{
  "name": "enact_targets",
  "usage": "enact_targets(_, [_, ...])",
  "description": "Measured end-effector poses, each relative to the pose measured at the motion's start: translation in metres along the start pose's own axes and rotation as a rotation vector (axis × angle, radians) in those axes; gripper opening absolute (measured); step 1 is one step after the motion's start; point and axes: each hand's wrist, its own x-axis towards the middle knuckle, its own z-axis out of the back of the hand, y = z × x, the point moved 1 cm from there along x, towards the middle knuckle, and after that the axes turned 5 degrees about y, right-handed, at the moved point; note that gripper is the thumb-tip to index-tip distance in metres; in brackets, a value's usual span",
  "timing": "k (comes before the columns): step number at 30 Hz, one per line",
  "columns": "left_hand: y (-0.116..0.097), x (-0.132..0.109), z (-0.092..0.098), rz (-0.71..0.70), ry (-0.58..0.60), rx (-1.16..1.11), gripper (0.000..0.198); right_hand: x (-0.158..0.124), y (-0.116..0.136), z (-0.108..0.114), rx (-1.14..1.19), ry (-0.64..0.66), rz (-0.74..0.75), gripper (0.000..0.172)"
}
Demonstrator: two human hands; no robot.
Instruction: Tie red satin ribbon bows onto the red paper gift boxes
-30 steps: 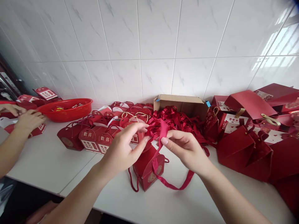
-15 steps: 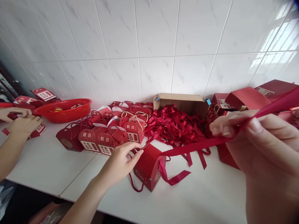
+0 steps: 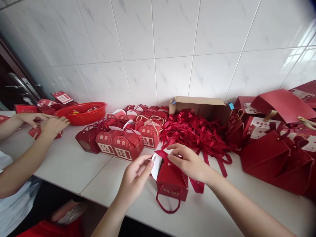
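A small red gift box [image 3: 172,179] with a twisted red cord handle [image 3: 168,211] stands in front of me, its top partly unfolded. My left hand [image 3: 139,171] is closed on a side flap [image 3: 155,168] whose white inner face and small hole show. Over the box top, my right hand [image 3: 185,161] has its fingers curled at a strip of red ribbon [image 3: 161,154]; the fingertips partly hide the grip. More ribbon hangs at the box's right side. Just behind lies a tangled heap of red ribbons [image 3: 190,128].
Several finished red boxes [image 3: 119,144] stand left of centre. An open cardboard carton [image 3: 214,110] backs the ribbon heap. Large red gift bags [image 3: 274,161] fill the right. Farther left are a red plastic basket [image 3: 96,113] and a co-worker's hands [image 3: 53,125] on a box.
My right hand has come in from the far right, letting go of the stretched ribbon, to the box top. My left hand now grips the flap. The box has turned and the view has shifted.
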Motion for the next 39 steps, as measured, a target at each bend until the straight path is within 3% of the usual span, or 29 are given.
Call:
enact_targets(7, [0.001,-0.003,-0.001,0.004,0.015,-0.035,0.044,-0.005,-0.002,0.003,-0.062,0.096,-0.083,0.031])
enact_targets(18, [0.002,-0.007,-0.005,-0.055,0.037,0.087,0.041,-0.003,0.004,-0.006,-0.096,0.161,-0.020,0.034])
enact_targets(28, [0.002,-0.002,-0.006,-0.109,0.026,0.107,0.036,-0.002,-0.003,-0.010,-0.056,0.083,-0.069,0.030])
enact_targets(39, [-0.001,-0.006,-0.005,-0.122,0.007,0.144,0.035,-0.002,-0.002,-0.011,-0.126,0.138,0.070,0.031])
